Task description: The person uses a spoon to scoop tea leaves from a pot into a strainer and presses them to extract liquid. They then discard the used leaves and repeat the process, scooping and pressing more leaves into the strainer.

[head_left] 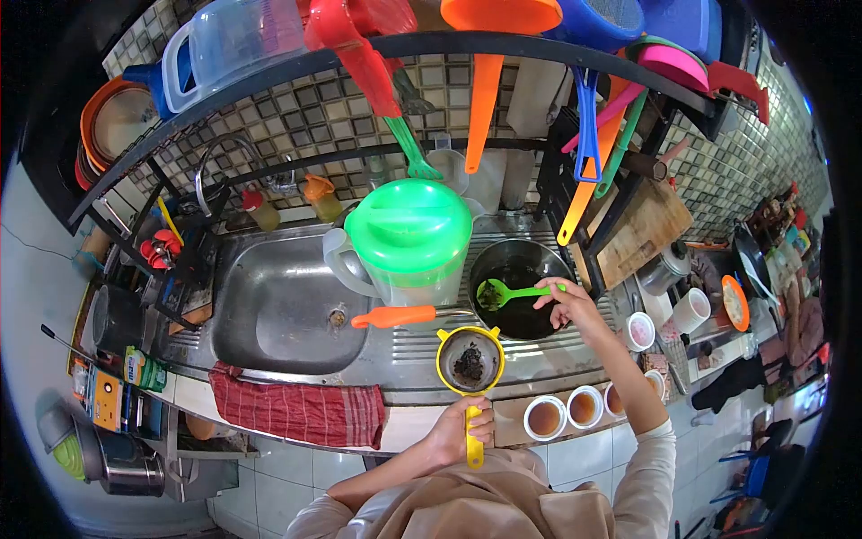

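My left hand (459, 433) is closed around the handle of a yellow strainer (500, 363), held level over the counter's front edge. Dark wet tea leaves (468, 362) lie in its mesh. Between the fingers of my right hand (575, 307) is the handle of a green spoon (523, 292). Its bowl is over the dark pot (476, 269) and carries some dark leaves. The pot stands on the ribbed drainboard. Left of it is a pitcher (422, 289) with a green lid (409, 225). An orange-handled utensil (393, 316) lies in front of the pitcher.
Cups of brown tea (544, 418) line the counter's front edge at right. A steel sink (269, 305) is at left, with a red cloth (296, 409) over the edge. Utensils, such as an orange ladle (486, 108), hang from the rack (431, 43) overhead. White cups (639, 331) stand farther right.
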Motion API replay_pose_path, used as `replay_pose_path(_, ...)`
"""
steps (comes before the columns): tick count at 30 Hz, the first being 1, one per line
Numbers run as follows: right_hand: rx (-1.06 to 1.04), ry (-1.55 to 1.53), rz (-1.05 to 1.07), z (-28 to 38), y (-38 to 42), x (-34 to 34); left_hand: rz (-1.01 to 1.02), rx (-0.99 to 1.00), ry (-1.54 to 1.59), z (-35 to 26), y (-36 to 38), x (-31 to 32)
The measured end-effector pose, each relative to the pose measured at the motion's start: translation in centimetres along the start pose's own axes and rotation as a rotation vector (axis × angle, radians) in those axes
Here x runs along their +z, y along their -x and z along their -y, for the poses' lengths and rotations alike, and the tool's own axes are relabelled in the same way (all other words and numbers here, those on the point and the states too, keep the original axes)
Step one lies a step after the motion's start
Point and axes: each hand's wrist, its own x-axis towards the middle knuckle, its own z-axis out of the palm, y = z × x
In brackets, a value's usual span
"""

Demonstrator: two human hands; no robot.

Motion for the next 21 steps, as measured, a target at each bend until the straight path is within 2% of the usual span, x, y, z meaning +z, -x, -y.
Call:
replay_pose_path(13, -0.184, 0.273, 0.066, -2.0, -1.1, -0.5, 0.022, 0.014, -0.021, 0.1, -0.2, 0.0)
replay_pose_path(16, -0.114, 0.430, 0.029, -1.2, -0.6, 0.1, 0.019, 0.020, -0.017, 0.1, -0.2, 0.0)
replay_pose_path(18, -0.274, 0.684, -0.035, -1.1, -0.7, 0.2, 0.014, 0.018, -0.012, 0.1, -0.2, -0.1)
replay_pose_path(21, -0.242, 0.677, -0.071, -0.8, -0.7, 0.5, 0.027, 0.019, -0.021, 0.1, -0.2, -0.3)
